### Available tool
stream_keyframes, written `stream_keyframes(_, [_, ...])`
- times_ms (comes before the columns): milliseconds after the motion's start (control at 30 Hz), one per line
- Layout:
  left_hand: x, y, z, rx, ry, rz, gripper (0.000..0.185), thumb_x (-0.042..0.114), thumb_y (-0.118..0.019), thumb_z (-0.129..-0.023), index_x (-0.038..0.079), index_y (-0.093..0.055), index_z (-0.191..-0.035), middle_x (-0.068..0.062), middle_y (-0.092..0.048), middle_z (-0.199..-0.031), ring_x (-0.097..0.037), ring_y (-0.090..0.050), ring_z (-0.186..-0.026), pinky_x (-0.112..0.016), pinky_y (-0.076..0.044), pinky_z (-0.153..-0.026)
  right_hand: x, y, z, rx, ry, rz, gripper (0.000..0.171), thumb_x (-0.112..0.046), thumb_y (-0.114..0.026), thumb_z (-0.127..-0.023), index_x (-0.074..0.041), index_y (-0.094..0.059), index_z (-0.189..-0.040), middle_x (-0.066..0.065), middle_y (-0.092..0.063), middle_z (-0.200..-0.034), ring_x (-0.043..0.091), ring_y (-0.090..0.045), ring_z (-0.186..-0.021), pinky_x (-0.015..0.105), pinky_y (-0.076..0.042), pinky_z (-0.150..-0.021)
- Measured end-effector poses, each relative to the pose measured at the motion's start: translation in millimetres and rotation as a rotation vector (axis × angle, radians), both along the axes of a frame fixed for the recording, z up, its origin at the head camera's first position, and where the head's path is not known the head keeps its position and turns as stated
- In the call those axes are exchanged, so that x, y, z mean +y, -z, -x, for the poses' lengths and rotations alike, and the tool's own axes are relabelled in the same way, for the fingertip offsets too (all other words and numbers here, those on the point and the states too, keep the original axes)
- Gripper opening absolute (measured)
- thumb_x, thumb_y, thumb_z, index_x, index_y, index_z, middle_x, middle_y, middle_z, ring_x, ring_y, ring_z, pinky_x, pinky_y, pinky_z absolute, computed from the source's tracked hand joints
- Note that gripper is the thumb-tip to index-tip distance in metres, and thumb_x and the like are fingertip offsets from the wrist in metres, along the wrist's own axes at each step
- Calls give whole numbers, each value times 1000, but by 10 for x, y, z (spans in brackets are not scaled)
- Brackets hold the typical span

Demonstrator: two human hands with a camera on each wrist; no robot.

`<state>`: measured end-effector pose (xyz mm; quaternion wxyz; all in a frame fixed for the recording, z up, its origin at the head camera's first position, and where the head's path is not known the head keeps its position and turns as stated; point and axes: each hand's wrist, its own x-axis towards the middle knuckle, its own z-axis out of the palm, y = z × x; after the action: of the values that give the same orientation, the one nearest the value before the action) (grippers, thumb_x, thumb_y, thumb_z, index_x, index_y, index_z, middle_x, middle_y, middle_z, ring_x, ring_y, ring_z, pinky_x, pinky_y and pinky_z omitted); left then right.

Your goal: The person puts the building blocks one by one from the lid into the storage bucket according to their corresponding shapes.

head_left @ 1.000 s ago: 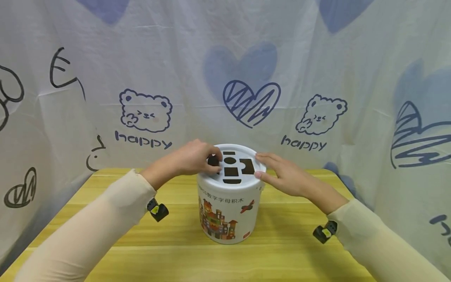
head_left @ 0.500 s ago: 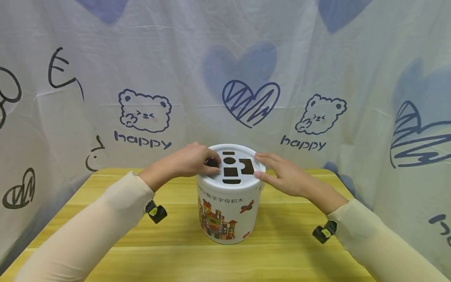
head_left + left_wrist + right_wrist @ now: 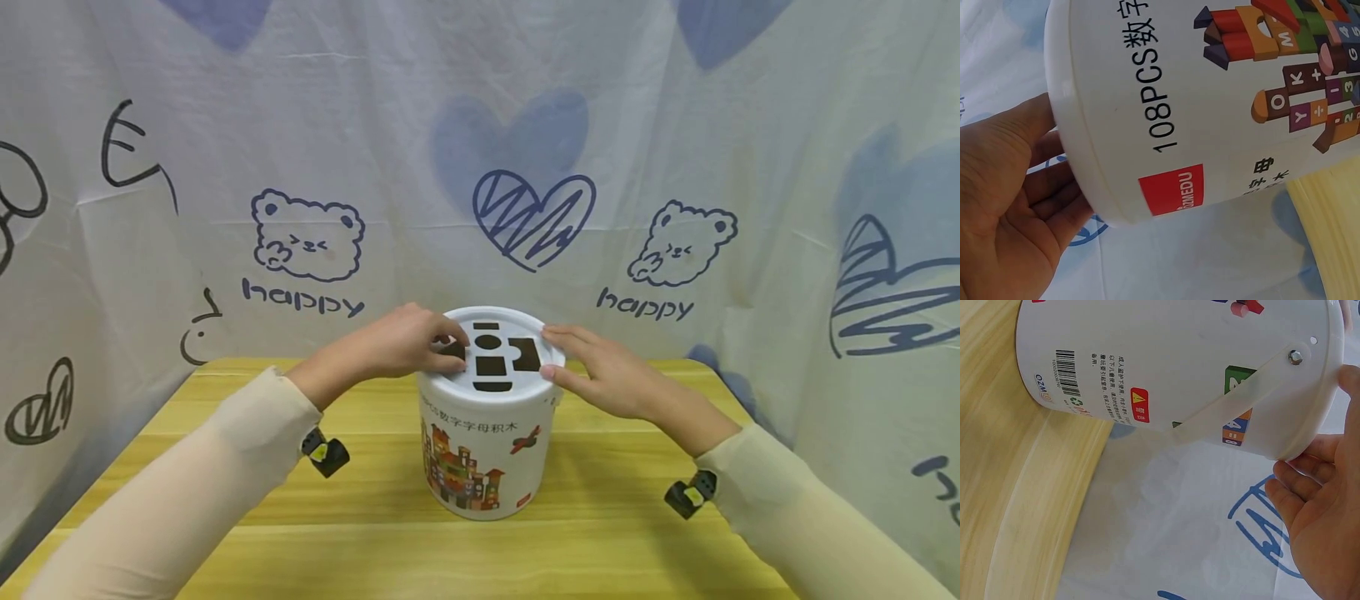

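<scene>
A white toy bucket (image 3: 487,450) with printed blocks on its side stands mid-table, closed by a white lid (image 3: 528,379) cut with dark shape holes. My left hand (image 3: 405,342) lies on the lid's left side, its fingertips curled round a small dark block (image 3: 452,350) that is mostly hidden. In the left wrist view the left palm (image 3: 1004,206) sits against the rim of the bucket (image 3: 1210,94). My right hand (image 3: 600,367) rests with straight fingers on the lid's right edge, thumb at the rim. The right wrist view shows the right hand (image 3: 1322,506) beside the bucket (image 3: 1166,356) and its handle (image 3: 1241,394).
The bucket stands on a yellow wooden table (image 3: 375,500). A white cloth backdrop (image 3: 480,125) with hearts and bears hangs close behind and at both sides. Black wrist-camera mounts (image 3: 322,452) (image 3: 686,496) hang under both sleeves.
The dark block under my left fingertips has sunk lower and shows less. The left forearm has dropped slightly. The right hand and bucket have not moved.
</scene>
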<state>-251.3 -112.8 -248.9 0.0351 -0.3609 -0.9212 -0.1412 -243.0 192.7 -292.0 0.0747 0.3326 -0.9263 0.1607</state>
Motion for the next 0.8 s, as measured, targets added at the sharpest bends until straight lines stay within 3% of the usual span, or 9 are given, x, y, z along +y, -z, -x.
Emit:
stream_keyframes(433, [-317, -131, -152, 18, -48, -48, 42, 34, -74, -88, 8, -69, -120, -9, -69, -115, -29, -64, -105, -46, -55, -89, -16, -34, -5, -3, 15, -25, 72, -60, -43, -98, -14, -35, -153, 6, -31, -157, 34, -36, -138, 57, -32, -110])
stream_keyframes(800, [-865, 20, -291, 50, -140, -65, 40, 39, -69, -92, 10, -69, -119, -8, -69, -115, -30, -63, -107, -51, -53, -90, -38, -64, 26, 34, 22, -109, 76, -64, -39, -97, -13, -35, -153, 6, -32, -157, 36, -40, -135, 56, -35, -109])
